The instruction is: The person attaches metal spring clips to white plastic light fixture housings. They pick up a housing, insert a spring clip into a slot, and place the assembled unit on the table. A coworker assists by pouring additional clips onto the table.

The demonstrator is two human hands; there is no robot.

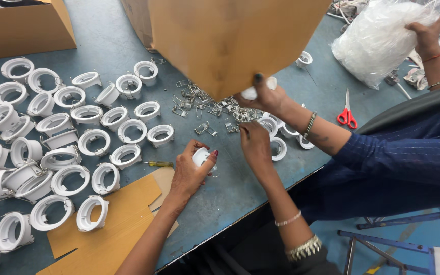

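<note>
**Two hands at a pile of metal clips, a white ring in the left**

The left hand (192, 170) is closed around a white ring (202, 155), low in the middle of the frame, just above the blue table (220, 198). The right hand (254, 142) is beside it, a little higher, with the fingers bent down toward the pile of clips (207, 109); I cannot tell if it holds a clip.

Just above the right hand, a co-worker's hand (266, 97) grips the lower corner of a tilted cardboard box (230, 35), which fills the upper middle of the frame. This arm has a dark blue sleeve (403, 158). A second co-worker hand (426, 33) holds a clear plastic bag (378, 35) at the upper right.

Many more white rings (52, 147) cover the left half of the table. A small yellow screwdriver (156, 163) lies near the left hand, and a flat cardboard sheet (108, 224) is at the lower left. Red scissors (347, 114) lie at the right.
</note>
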